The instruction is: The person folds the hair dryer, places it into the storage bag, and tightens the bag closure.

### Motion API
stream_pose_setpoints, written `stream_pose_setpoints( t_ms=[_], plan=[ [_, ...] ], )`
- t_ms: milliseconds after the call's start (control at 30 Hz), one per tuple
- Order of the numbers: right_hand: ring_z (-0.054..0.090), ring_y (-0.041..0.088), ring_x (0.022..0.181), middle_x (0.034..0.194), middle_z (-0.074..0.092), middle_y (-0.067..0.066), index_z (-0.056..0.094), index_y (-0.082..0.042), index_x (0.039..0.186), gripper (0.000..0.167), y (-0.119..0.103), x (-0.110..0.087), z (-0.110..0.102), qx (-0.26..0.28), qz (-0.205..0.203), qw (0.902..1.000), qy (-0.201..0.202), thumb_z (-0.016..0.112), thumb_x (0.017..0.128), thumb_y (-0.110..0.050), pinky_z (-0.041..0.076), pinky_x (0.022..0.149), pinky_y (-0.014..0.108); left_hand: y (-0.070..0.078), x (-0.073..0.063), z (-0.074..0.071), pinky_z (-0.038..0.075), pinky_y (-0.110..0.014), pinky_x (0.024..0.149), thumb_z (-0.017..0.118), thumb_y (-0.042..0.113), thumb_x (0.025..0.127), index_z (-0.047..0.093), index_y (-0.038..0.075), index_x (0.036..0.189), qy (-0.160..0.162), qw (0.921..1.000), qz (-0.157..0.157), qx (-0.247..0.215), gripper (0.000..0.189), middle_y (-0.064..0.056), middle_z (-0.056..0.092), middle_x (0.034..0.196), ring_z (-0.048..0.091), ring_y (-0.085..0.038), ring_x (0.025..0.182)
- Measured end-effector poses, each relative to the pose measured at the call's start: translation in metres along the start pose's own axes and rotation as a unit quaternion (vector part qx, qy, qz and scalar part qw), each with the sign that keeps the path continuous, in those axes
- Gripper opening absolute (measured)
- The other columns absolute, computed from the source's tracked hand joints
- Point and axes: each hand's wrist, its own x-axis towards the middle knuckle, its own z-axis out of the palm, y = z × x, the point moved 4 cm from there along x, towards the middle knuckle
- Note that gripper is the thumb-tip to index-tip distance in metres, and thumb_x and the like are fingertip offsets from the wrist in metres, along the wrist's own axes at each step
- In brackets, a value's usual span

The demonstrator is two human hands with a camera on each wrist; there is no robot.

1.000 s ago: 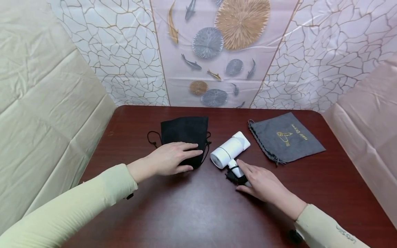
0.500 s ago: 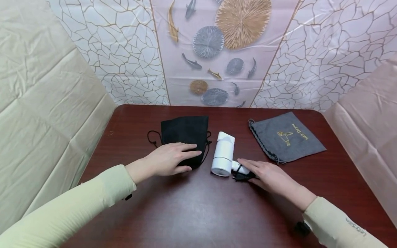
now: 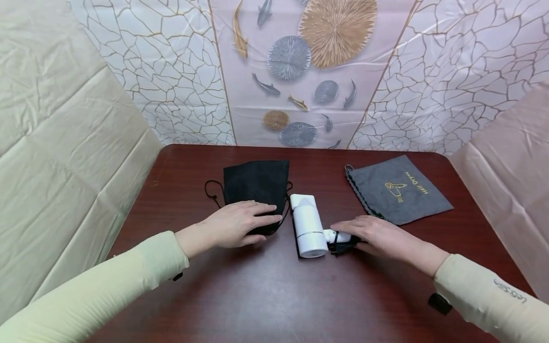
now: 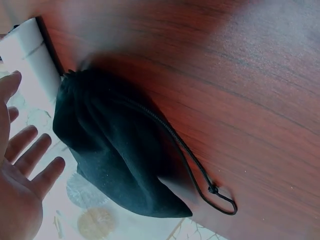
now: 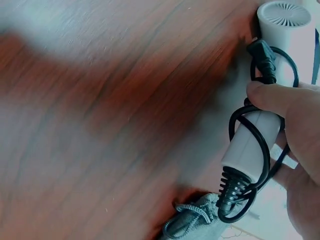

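A white hair dryer (image 3: 308, 224) lies on the table, its barrel pointing away and a little left. My right hand (image 3: 379, 237) holds its handle, thumb on one side and fingers on the other. A black cord (image 5: 262, 145) with a plug (image 5: 262, 54) is wrapped around that handle (image 5: 252, 142). Left of the dryer lies a black drawstring pouch (image 3: 257, 183). My left hand (image 3: 238, 223) is over the pouch's near part, fingers straight and spread. In the left wrist view these fingers (image 4: 32, 152) appear beside the pouch (image 4: 110, 150), holding nothing.
A grey drawstring bag (image 3: 399, 190) printed "Hair Dryer" lies flat at the back right of the dark red table (image 3: 257, 295). Patterned cloth (image 3: 171, 71) hangs behind the table, and pale cloth walls (image 3: 64, 157) stand at both sides.
My right hand has turned the hair dryer counterclockwise on the table, its barrel swinging from right-leaning to left-leaning and coming nearer. The left hand and the black pouch stay nearly in place.
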Motion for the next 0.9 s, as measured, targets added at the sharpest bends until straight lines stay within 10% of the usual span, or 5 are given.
stream_pose_setpoints(
  t_ms=[367, 600, 900],
  plan=[
    [0.065, 0.033, 0.132, 0.145, 0.068, 0.007, 0.065, -0.012, 0.146, 0.080, 0.010, 0.007, 0.008, -0.046, -0.049, 0.9971, -0.036, 0.090, 0.072, 0.008, 0.053, 0.104, 0.061, 0.019, 0.014, 0.008, 0.040, -0.047, 0.123, 0.077, 0.035, 0.100, 0.055, 0.019, 0.157, 0.011, 0.9971, 0.058, 0.049, 0.064, -0.008, 0.055, 0.159, 0.051, -0.025, 0.148],
    [0.057, 0.035, 0.141, 0.154, 0.060, 0.011, 0.058, -0.012, 0.153, 0.086, 0.012, -0.002, 0.005, -0.075, -0.027, 0.9962, -0.035, 0.093, 0.076, -0.002, 0.049, 0.109, 0.062, 0.028, 0.046, 0.017, 0.036, -0.044, 0.126, 0.079, 0.039, 0.098, 0.051, 0.022, 0.160, -0.007, 0.9935, 0.074, 0.087, 0.071, -0.005, 0.051, 0.163, 0.047, -0.022, 0.152],
    [0.057, 0.036, 0.140, 0.153, 0.060, 0.013, 0.053, -0.009, 0.157, 0.096, 0.023, -0.022, -0.018, -0.060, 0.039, 0.9972, 0.021, 0.099, 0.073, -0.016, 0.010, 0.130, 0.029, 0.028, 0.084, 0.030, 0.026, -0.045, 0.131, 0.076, 0.044, 0.099, 0.038, 0.021, 0.167, -0.070, 0.9905, 0.080, 0.087, 0.081, -0.005, 0.037, 0.172, 0.034, -0.022, 0.159]
  ],
)
